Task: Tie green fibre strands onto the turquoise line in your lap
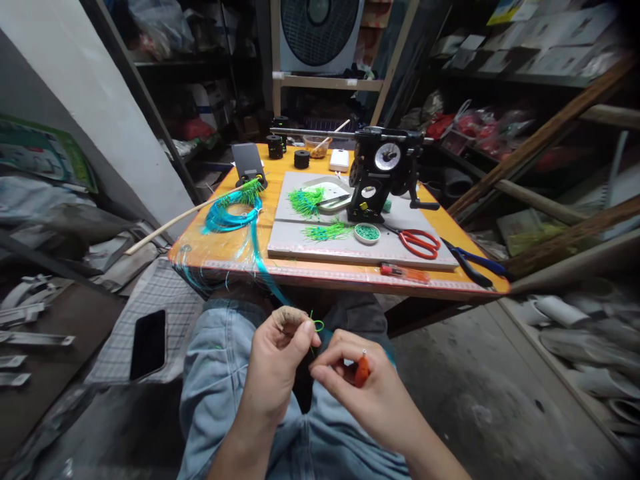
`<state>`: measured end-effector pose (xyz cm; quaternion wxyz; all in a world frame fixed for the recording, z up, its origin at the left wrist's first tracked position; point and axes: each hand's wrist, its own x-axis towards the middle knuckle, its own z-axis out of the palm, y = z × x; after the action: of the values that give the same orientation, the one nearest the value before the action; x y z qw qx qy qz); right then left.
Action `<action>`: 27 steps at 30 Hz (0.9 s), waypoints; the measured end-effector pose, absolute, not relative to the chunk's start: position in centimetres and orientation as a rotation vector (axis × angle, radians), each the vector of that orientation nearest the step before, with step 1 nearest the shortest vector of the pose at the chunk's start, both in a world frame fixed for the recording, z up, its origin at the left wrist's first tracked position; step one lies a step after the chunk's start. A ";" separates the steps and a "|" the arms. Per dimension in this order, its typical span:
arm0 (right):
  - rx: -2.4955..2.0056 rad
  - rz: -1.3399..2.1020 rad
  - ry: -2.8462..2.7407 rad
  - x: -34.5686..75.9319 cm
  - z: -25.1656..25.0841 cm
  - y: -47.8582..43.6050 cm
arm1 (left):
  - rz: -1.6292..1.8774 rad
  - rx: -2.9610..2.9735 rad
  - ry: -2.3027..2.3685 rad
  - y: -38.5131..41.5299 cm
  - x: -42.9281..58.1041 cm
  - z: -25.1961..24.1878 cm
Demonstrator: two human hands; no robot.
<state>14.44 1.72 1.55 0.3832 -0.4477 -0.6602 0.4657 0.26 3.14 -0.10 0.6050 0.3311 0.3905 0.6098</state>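
Above the person's lap, my left hand (283,353) pinches a thin green cord (319,326), which forms a small loop beside the fingertips. Close on its right, my right hand (355,377) has thumb and index finger pressed together near the cord's lower end. An orange tool (362,371) with a small metal tip is tucked in the curled fingers of this hand. A blue strand bundle (261,257) hangs from the table edge toward the hands. Green and blue tied pieces (306,201) lie on the grey board (295,252).
The orange table (200,252) carries a black cranked machine (383,173), red-handled scissors (420,243), a bowl of green beads (367,233), blue-handled pliers (475,260) and a blue coil (220,217). A phone (149,345) lies on cloth at the left.
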 end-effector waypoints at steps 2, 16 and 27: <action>-1.146 1.195 -1.688 14.5 1.6 1.7 | 1.414 0.766 0.905 3.2 0.2 0.0; -1.140 1.228 -1.693 14.8 1.0 1.7 | 1.421 0.758 0.886 3.1 0.3 0.0; -1.142 1.018 -1.887 15.3 1.9 1.1 | 1.483 0.752 0.920 3.1 0.5 0.0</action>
<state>15.31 1.06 1.95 0.3486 -0.4404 -0.7281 0.3929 0.50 3.12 -0.03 0.5816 0.3219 0.3937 0.6349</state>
